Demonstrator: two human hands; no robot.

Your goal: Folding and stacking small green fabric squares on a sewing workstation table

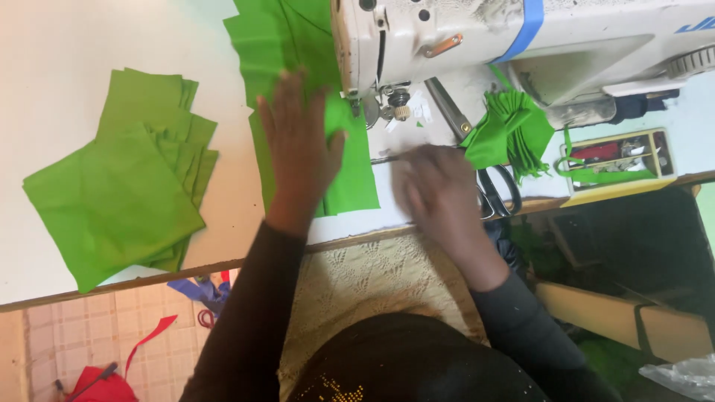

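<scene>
Left hand (298, 145) is pressing flat, fingers spread, on the green cloth (350, 175) lying on the surface (67, 45) under the sewing machine (477, 37). Right hand (439, 190) is blurred beside scissors (495, 190); grip cannot be told.

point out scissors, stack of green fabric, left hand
scissors (497, 195): head view, on the black handle loops.
stack of green fabric (119, 193): head view, middle of the top piece.
left hand (298, 145): head view, back of the hand, flat on green cloth.

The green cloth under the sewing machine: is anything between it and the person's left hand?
Nothing visible. The left hand lies flat on the green cloth beside the sewing machine. The blurred right hand is on the bare table.
</scene>
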